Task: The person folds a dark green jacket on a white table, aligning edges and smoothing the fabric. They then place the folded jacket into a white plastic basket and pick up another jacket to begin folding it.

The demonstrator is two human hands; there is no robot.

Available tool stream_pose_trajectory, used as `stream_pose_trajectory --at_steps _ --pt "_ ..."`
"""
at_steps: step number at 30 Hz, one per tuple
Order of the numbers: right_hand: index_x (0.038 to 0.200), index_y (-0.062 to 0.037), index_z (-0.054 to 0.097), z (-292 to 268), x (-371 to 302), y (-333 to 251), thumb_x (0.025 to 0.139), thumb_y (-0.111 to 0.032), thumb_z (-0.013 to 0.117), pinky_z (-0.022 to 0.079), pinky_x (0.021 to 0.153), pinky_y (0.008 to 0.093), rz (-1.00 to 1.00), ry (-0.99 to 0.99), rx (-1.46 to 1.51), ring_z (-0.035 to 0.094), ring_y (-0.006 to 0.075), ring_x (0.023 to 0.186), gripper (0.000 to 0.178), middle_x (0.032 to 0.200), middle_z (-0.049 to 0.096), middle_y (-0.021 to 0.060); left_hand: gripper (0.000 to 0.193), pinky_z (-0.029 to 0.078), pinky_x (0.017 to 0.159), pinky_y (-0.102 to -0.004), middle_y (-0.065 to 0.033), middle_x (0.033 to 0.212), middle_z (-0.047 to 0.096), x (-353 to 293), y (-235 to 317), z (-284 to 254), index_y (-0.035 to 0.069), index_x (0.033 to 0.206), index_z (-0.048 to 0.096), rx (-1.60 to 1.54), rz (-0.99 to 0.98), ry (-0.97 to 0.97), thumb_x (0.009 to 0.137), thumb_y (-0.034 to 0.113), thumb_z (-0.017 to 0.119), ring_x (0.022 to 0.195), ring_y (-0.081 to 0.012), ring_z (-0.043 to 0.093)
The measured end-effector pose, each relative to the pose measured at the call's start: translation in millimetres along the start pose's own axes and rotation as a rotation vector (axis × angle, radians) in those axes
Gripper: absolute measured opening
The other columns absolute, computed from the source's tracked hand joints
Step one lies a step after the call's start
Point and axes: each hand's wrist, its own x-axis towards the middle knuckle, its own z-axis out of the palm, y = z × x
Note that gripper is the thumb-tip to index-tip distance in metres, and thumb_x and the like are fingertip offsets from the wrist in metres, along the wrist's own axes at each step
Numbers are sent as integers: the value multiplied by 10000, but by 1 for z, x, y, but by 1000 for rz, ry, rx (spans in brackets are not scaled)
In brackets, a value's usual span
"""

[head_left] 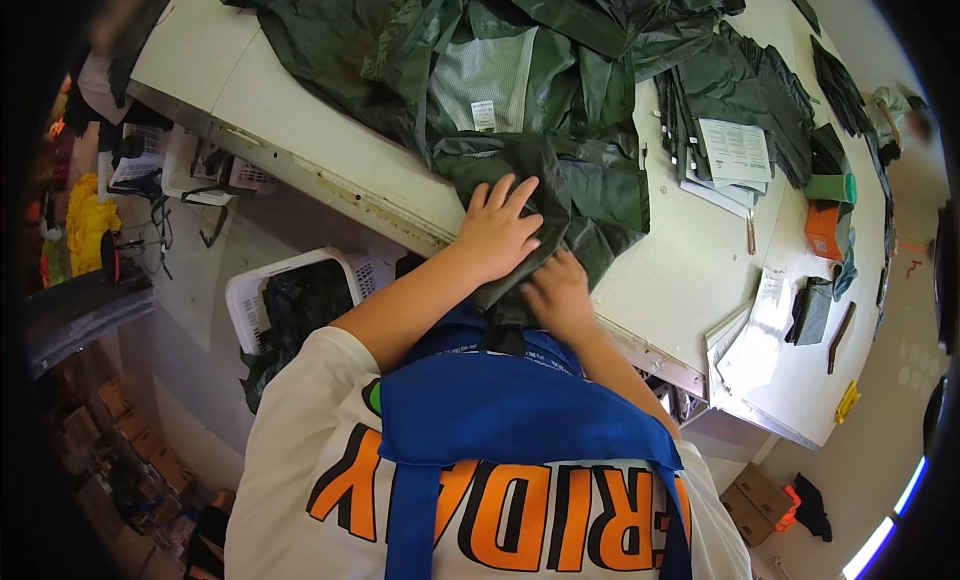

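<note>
A dark green, shiny rain jacket (600, 180) lies spread over the table in front of me, partly turned to show a pale mesh lining (480, 75) with a small white label. My left hand (497, 230) rests on its near part, fingers spread flat over the cloth. Just to the right and closer to my body, my right hand (562, 298) has curled fingers gripping the fabric near the table's front edge. Some of the cloth hangs over that edge towards my blue apron (530, 410). The fingertips of the right hand are slightly blurred.
Folded dark green garments (740, 90) with printed sheets (735, 150) lie to the right on the white table (670, 270). Beyond them are a green roll (832, 188), an orange box (823, 230) and more papers (757, 330). A white basket (240, 300) of dark cloth stands below left.
</note>
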Motion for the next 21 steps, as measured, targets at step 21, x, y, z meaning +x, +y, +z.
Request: stream_pose_trajectory --at_steps 21 --pt "1201 -89 604 -30 78 -9 829 -209 639 323 1048 489 -374 -222 170 428 365 1270 393 1272 548 142 356 399 954 -438 -149 1153 574 -46 -21 -2 58 1068 623 -285 98 39 794 282 662 1111 -327 522"
